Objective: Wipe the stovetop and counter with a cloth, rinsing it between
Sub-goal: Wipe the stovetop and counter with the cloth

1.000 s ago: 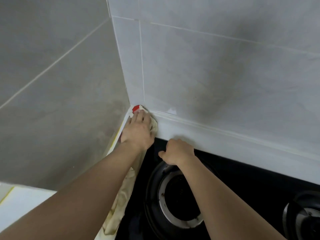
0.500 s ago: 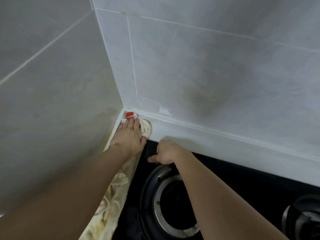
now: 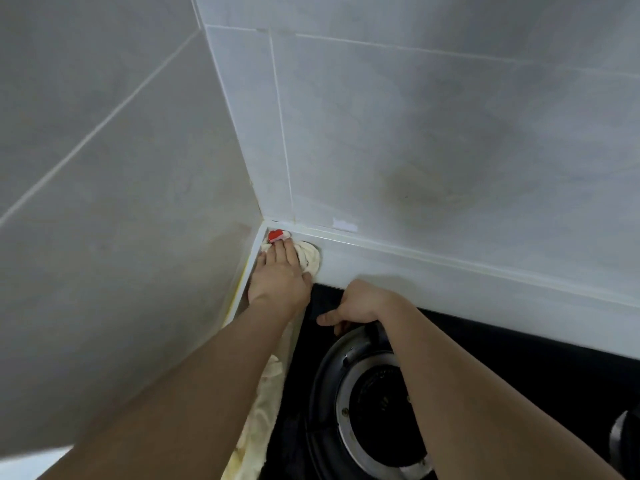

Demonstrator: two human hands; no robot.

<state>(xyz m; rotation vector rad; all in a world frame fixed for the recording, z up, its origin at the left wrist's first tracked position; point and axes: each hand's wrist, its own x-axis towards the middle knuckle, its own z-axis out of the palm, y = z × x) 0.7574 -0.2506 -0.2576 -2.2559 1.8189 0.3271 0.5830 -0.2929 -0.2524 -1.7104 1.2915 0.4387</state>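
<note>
A cream cloth with a red tag is bunched into the back left corner of the white counter ledge. My left hand presses it flat with straight fingers, and the rest of the cloth trails back under my forearm. The black glass stovetop lies to the right. On it, at the far rim of the left burner, my right hand is propped with fingers curled under and thumb out to the left. Nothing shows in its grasp.
Grey tiled walls close in on the left and at the back, where a brownish stain marks the tile. A second burner shows at the right edge. A yellowed seal strip runs along the left wall.
My left hand has pushed the cloth a little deeper into the corner, fingers stretched out. The right hand has stayed by the burner rim, its thumb now out to the left.
</note>
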